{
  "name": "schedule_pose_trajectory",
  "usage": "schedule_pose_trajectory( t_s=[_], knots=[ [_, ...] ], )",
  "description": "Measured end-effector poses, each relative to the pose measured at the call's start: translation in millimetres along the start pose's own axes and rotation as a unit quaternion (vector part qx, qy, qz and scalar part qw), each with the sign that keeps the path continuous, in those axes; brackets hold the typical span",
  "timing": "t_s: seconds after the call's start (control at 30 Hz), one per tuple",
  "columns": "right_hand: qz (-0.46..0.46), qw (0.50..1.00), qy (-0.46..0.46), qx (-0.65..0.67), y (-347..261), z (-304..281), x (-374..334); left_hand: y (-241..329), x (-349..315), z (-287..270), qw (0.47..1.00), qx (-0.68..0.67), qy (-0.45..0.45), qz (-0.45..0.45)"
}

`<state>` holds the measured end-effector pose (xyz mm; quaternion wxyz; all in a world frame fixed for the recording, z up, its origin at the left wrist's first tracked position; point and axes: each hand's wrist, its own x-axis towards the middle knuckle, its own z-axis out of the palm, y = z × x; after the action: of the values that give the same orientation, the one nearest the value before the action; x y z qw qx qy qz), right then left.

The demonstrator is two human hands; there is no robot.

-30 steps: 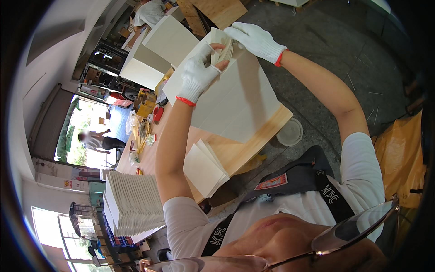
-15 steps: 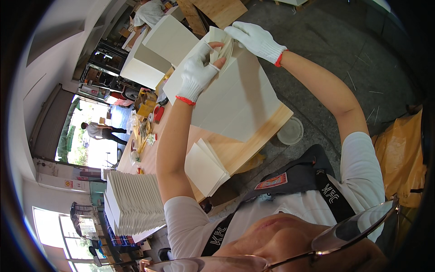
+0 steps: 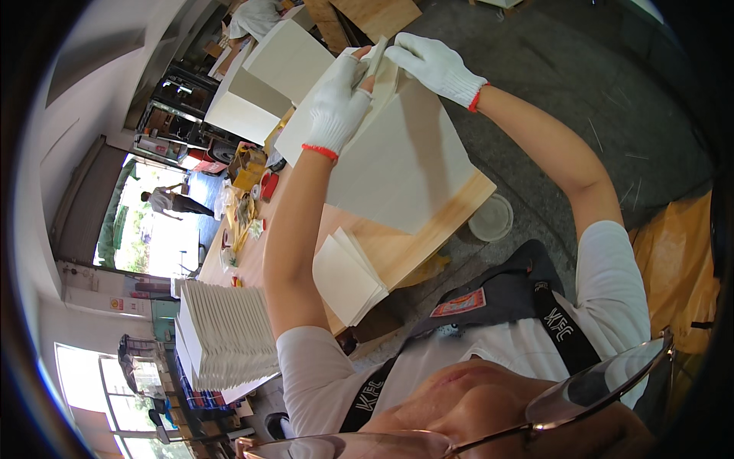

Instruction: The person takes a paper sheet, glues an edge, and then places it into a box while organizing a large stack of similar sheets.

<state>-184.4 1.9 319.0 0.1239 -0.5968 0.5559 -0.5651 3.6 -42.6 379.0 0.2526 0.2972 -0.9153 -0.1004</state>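
Note:
A tall stack of large white sheets point(image 3: 382, 172) stands on the wooden table in front of me. At its far top edge my left hand point(image 3: 340, 103), in a white knitted glove with bare thumb and index fingertips, closes on a thin bundle of white sheets point(image 3: 377, 61) tilted up on edge. My right hand point(image 3: 436, 67), fully gloved with a red cuff, bends its fingers at the far right side of the same sheets; its fingertips are partly hidden. A smaller fan of white sheets point(image 3: 345, 279) lies on the table nearer to me.
The wooden table point(image 3: 420, 245) ends in a near right corner. Beside it on the floor is a round pale bucket point(image 3: 490, 218). Stacked white boards point(image 3: 225, 336) stand at left, more white blocks point(image 3: 283, 65) behind. Two people point(image 3: 176, 200) are farther off.
The sheets between my hands went from a loose fan to a narrower bundle held on edge. My left hand moved slightly right. The distant person by the doorway changed posture.

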Motion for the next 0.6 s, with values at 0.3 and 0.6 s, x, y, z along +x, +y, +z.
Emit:
schedule_pose_trajectory(
  t_s=[0.3,0.6],
  knots=[
    [0.057,0.998,-0.026,0.027,-6.7,-4.0,1.9,7.2,-1.1,-3.4,0.996,-0.005,-0.083,-0.029],
    [0.0,0.936,-0.158,-0.313,-9.4,-34.5,-5.3,-1.3,-7.5,2.1,0.992,-0.12,0.02,-0.028]
  ],
)
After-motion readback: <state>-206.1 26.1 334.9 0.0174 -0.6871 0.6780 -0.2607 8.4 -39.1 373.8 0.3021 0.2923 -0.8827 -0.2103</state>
